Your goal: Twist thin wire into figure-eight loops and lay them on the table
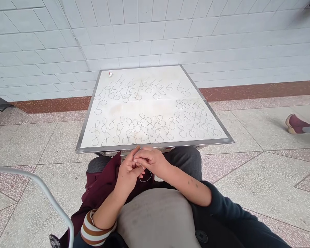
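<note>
A thin wire loop [146, 180] hangs from between my two hands, just below the fingers and over my lap. My left hand [130, 167] is closed, with its thumb and fingers pinched together on the wire. My right hand [151, 159] meets it from the other side, its fingers curled and pinching at the same wire. The fingertips of both hands touch or overlap, so the exact grip on the wire is partly hidden. Both hands are just off the near edge of a white table [144, 106] with a grey metal rim.
Many bent wire loops [138, 139] lie in groups across the table, some with straight tails at the back. A small white and red object [111, 74] sits at the back left corner. A curved grey metal bar [49, 196] is at lower left. Another person's shoe [297, 124] shows at right.
</note>
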`<state>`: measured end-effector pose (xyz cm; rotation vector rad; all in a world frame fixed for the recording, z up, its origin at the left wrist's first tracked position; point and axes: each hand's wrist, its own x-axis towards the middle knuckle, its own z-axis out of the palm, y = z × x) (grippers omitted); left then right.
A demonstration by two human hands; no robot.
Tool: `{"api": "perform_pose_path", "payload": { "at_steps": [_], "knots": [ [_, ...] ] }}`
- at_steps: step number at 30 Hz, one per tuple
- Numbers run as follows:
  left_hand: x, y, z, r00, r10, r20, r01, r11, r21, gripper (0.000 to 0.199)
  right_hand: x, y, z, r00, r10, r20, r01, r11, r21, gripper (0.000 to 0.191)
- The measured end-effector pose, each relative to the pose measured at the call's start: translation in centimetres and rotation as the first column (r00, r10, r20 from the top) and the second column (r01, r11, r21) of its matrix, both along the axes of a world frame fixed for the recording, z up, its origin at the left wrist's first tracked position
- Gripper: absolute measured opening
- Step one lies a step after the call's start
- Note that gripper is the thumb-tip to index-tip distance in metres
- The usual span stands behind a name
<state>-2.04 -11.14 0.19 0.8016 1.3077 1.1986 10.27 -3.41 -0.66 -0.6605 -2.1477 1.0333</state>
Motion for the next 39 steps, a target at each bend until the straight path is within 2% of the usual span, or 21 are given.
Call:
{"api": "perform_pose_path", "payload": {
  "at_steps": [3,6,10,17,20,23,26,30,35,39],
  "knots": [
    [-0.3,0.0,-0.2,1.0,0.006,0.004,-0.006,0.999,0.032,0.071,0.5,0.1,-0.1,0.999,0.025,-0.041,-0.03,0.99,-0.139,0.015],
    [-0.6,-0.1,-0.6,1.0,0.002,-0.001,-0.002,0.998,0.057,0.069,1.2,0.2,0.0,0.993,0.049,-0.109,-0.08,0.949,-0.305,0.021],
    [-0.7,-0.2,-0.6,1.0,0.004,0.0,-0.004,0.998,0.066,0.067,1.7,0.2,0.4,0.989,0.102,-0.104,-0.135,0.906,-0.4,0.022],
    [-0.1,-0.2,-0.1,0.999,0.01,0.032,-0.011,0.999,0.047,0.067,1.1,-0.1,-0.1,0.996,0.066,-0.065,-0.079,0.969,-0.233,0.02],
    [-0.1,-0.2,0.0,0.999,0.013,0.043,-0.015,0.999,0.049,0.069,1.0,-0.3,-0.6,0.999,0.018,-0.035,-0.027,0.96,-0.278,0.017],
    [-0.2,-0.3,-0.1,0.999,0.008,0.038,-0.01,0.998,0.06,0.07,1.0,-0.5,-0.8,0.999,-0.01,-0.034,-0.004,0.925,-0.379,0.015],
    [-0.5,-0.3,-0.2,1.0,-0.001,0.03,-0.001,0.997,0.071,0.07,1.2,-0.5,-0.7,0.998,0.012,-0.061,-0.036,0.907,-0.42,0.015],
    [-0.5,-0.3,-0.3,1.0,-0.022,0.003,0.022,0.998,0.057,0.073,1.3,-0.5,-0.1,0.994,0.052,-0.096,-0.084,0.926,-0.368,0.021],
    [-0.2,-0.4,-0.1,0.998,-0.052,-0.022,0.052,0.998,0.025,0.075,1.2,-0.5,0.3,0.989,0.091,-0.117,-0.129,0.913,-0.386,0.027],
    [0.0,-0.5,0.2,0.998,-0.067,0.006,0.067,0.998,-0.002,0.075,1.2,-0.4,0.4,0.973,0.182,-0.141,-0.224,0.893,-0.391,0.036]
  ]
}}
